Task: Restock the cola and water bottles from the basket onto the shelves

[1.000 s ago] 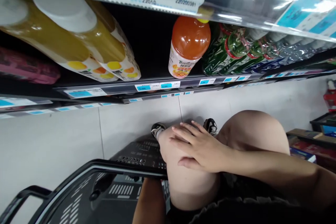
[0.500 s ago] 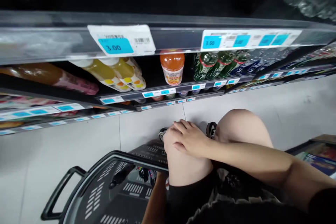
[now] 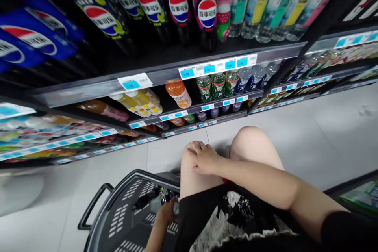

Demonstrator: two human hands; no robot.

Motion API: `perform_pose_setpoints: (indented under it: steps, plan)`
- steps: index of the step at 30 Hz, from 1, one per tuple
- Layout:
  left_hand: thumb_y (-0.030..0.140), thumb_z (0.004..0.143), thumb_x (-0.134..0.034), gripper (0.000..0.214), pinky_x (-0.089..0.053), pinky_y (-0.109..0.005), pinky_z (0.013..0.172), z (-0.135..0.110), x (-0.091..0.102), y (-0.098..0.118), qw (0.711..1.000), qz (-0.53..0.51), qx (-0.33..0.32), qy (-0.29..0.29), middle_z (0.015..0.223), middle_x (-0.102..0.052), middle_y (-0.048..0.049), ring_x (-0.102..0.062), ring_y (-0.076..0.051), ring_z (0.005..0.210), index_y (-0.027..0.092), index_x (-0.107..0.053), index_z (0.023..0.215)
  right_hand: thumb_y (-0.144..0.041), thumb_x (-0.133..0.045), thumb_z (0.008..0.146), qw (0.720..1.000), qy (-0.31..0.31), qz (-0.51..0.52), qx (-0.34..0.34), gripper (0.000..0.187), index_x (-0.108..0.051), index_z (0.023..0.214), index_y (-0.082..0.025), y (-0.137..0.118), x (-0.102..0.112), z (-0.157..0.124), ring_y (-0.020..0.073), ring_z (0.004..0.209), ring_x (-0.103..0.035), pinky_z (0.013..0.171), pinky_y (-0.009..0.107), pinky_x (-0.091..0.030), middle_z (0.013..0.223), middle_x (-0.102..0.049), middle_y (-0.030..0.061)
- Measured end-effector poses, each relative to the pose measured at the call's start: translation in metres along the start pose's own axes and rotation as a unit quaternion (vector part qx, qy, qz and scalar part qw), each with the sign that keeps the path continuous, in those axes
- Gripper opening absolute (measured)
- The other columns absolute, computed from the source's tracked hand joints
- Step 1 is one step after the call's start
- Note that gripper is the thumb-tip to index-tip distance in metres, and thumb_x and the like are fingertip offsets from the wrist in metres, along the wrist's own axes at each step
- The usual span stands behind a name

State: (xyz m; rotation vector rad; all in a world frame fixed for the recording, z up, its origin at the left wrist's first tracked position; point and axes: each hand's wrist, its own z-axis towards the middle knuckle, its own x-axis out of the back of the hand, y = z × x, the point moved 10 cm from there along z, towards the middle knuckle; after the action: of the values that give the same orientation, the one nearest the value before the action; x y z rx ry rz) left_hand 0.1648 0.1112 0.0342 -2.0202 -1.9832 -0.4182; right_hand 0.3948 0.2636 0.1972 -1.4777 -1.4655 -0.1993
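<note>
My right hand (image 3: 206,160) lies over my bent knee (image 3: 189,181) with its fingers stretched across it, holding nothing. Down inside the dark grey shopping basket (image 3: 130,214), my left hand (image 3: 167,211) has curled fingers, partly hidden and blurred. A pale, greyish thing (image 3: 156,204) shows beside that hand; what it is I cannot make out. Just beyond, dark bottles with colourful labels (image 3: 166,195) lie in the basket, partly covered by its rim.
Drink shelves run across the front, with cola bottles (image 3: 178,8) above and an orange juice bottle (image 3: 178,95) and green-labelled bottles (image 3: 217,86) below. A basket handle (image 3: 93,204) sticks out to the left. Pale floor tiles (image 3: 298,126) lie around my legs.
The view has drawn back and up, showing the upper shelf of cola. My left hand has come into sight inside the basket. The right hand stays on the knee.
</note>
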Motion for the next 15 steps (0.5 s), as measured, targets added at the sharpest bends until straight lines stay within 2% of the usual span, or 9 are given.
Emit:
perform_pose_setpoints:
  steps: [2, 4, 6, 8, 9, 11, 13, 15]
  plan:
    - [0.007, 0.064, -0.076, 0.071, -0.048, -0.036, 0.106, -0.025, 0.018, -0.01, 1.0, 0.019, 0.022, 0.009, 0.136, -0.066, -0.0209, -0.062, -0.033, 0.131, 0.014, -0.064, 0.133, -0.045, -0.072, 0.093, 0.999, -0.035, 0.015, -0.003, 0.091, -0.026, 0.165, -0.014, 0.001, -0.006, -0.011, 0.0471, 0.149, -0.028, 0.119, 0.062, -0.032, 0.169, -0.009, 0.0211]
    - [0.011, 0.059, -0.077, 0.068, -0.049, -0.035, 0.103, -0.062, 0.047, -0.017, 0.999, 0.015, 0.018, 0.03, 0.128, -0.072, -0.017, -0.066, -0.033, 0.125, 0.017, -0.068, 0.126, -0.044, -0.076, 0.09, 0.997, -0.069, 0.029, -0.005, 0.097, -0.023, 0.166, -0.015, 0.003, -0.011, -0.02, 0.0476, 0.151, -0.023, 0.121, 0.061, -0.031, 0.169, -0.003, 0.0207]
    - [0.019, 0.061, -0.073, 0.057, -0.053, -0.033, 0.092, -0.112, 0.085, -0.019, 0.996, -0.037, -0.021, 0.072, 0.108, -0.078, -0.0087, -0.073, -0.03, 0.106, 0.022, -0.071, 0.118, -0.044, -0.078, 0.088, 0.995, -0.091, 0.043, -0.008, 0.1, -0.022, 0.167, -0.017, 0.008, -0.012, -0.025, 0.0459, 0.152, -0.022, 0.121, 0.06, -0.032, 0.169, -0.002, 0.0204]
    - [0.037, 0.065, -0.072, 0.055, -0.057, -0.032, 0.081, -0.174, 0.138, -0.022, 0.977, -0.118, -0.052, 0.168, 0.099, -0.079, -0.0038, -0.075, -0.028, 0.089, 0.027, -0.072, 0.119, -0.043, -0.08, 0.086, 0.994, -0.097, 0.053, -0.014, 0.1, -0.025, 0.166, -0.017, 0.016, -0.007, -0.027, 0.044, 0.152, -0.025, 0.119, 0.062, -0.034, 0.169, -0.007, 0.0215]
    - [0.047, 0.064, -0.074, 0.059, -0.058, -0.034, 0.073, -0.205, 0.164, -0.028, 0.962, -0.146, -0.037, 0.226, 0.094, -0.079, -0.0026, -0.075, -0.029, 0.083, 0.031, -0.072, 0.121, -0.042, -0.082, 0.085, 0.994, -0.094, 0.058, -0.015, 0.098, -0.031, 0.164, -0.016, 0.021, -0.002, -0.026, 0.044, 0.151, -0.028, 0.118, 0.064, -0.035, 0.167, -0.014, 0.0229]
    - [0.062, 0.056, -0.078, 0.06, -0.06, -0.035, 0.069, -0.265, 0.214, -0.026, 0.918, -0.175, -0.024, 0.354, 0.095, -0.079, 0.0011, -0.075, -0.029, 0.079, 0.039, -0.075, 0.112, -0.042, -0.085, 0.081, 0.993, -0.084, 0.077, -0.004, 0.085, -0.05, 0.153, -0.011, 0.027, 0.009, -0.024, 0.0454, 0.145, -0.039, 0.116, 0.064, -0.037, 0.159, -0.036, 0.0259]
    - [0.069, 0.05, -0.082, 0.063, -0.059, -0.036, 0.058, -0.308, 0.253, -0.003, 0.864, -0.163, -0.026, 0.476, 0.086, -0.078, 0.0038, -0.072, -0.027, 0.065, 0.044, -0.075, 0.107, -0.042, -0.082, 0.083, 0.99, -0.081, 0.108, 0.03, 0.063, -0.066, 0.135, -0.01, 0.027, 0.018, -0.021, 0.0421, 0.137, -0.05, 0.115, 0.056, -0.041, 0.145, -0.055, 0.0231]
    - [0.072, 0.05, -0.083, 0.069, -0.057, -0.034, 0.053, -0.333, 0.277, 0.032, 0.775, -0.171, -0.044, 0.606, 0.079, -0.075, 0.0018, -0.069, -0.025, 0.061, 0.039, -0.075, 0.11, -0.043, -0.071, 0.094, 0.98, -0.062, 0.168, 0.082, 0.045, -0.071, 0.128, -0.014, 0.02, 0.029, -0.019, 0.0338, 0.136, -0.053, 0.116, 0.045, -0.04, 0.141, -0.061, 0.0158]
